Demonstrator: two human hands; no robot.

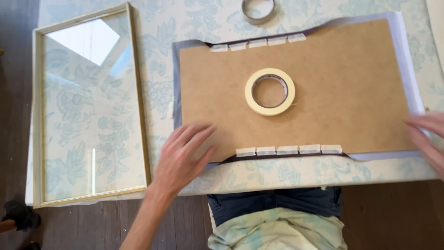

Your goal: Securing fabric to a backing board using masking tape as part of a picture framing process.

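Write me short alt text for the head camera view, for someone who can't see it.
Seen from above, a person's left hand and right hand press flat on opposite ends of a brown backing board, with fabric taped along its edges. A masking tape roll sits on the board; a glazed wooden frame lies to the left.

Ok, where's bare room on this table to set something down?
Bare brown board right of the cream tape roll, and the tablecloth strip between glass frame and board. Crowded: taped strips, left hand, right hand.
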